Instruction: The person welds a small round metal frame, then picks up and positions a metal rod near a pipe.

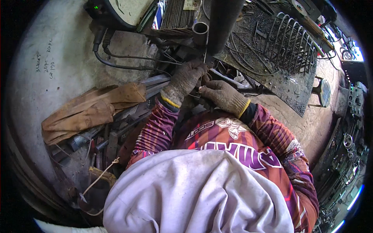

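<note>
Both of my hands wear grey-brown knit gloves with yellow cuffs and meet beside the metal table (289, 87). My left hand (184, 82) is closed, and a thin metal rod (205, 55) sticks up from its fingertips. Close by on the right, my right hand (225, 97) is closed with its thumb toward the left hand. Something dark lies between the hands; the gloves hide most of it, and I cannot make out its kind. Just beyond the fingers stand a short open pipe (200, 30) and a thick dark post (223, 25).
On the table lies a rack of curved rods (289, 42) amid black grit and loose wire. Far left, a machine (105, 13) has cables (130, 58) running toward my hands. Bundled thin rods (176, 17) lie beyond. A brown cloth (93, 110) covers metal bars. A stool (323, 92) stands right.
</note>
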`<state>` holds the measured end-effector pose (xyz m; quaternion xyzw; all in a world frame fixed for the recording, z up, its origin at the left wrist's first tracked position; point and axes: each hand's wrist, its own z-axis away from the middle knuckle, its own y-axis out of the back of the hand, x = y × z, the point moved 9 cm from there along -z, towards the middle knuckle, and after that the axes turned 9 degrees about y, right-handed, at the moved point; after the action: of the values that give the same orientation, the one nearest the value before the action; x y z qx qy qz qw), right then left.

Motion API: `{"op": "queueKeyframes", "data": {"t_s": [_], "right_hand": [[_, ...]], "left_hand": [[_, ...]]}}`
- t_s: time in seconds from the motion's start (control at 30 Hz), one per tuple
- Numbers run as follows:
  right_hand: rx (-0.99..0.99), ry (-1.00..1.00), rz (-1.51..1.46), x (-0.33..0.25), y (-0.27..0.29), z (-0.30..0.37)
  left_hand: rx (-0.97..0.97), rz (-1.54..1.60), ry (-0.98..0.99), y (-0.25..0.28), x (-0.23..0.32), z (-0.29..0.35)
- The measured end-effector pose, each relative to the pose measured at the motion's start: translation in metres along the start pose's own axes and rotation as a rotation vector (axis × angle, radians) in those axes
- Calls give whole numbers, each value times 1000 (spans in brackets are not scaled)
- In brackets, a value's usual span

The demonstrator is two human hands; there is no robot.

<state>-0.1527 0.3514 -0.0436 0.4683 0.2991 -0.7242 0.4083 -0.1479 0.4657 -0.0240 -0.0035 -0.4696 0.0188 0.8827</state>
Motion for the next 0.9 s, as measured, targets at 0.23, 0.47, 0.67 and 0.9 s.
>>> {"op": "queueKeyframes", "data": {"t_s": [0.23, 0.47, 0.67, 0.9], "right_hand": [[148, -104, -237, -12, -16, -20], [235, -91, -183, -15, -12, -29], [340, -91, -173, -19, 2, -16], [334, -78, -67, -31, 1, -17]], "left_hand": [[-64, -224, 60, 18, 13, -21], [-110, -9, 64, 27, 7, -40], [-42, -110, 22, 18, 33, -31], [-50, -269, -138, 18, 41, -40]]}}
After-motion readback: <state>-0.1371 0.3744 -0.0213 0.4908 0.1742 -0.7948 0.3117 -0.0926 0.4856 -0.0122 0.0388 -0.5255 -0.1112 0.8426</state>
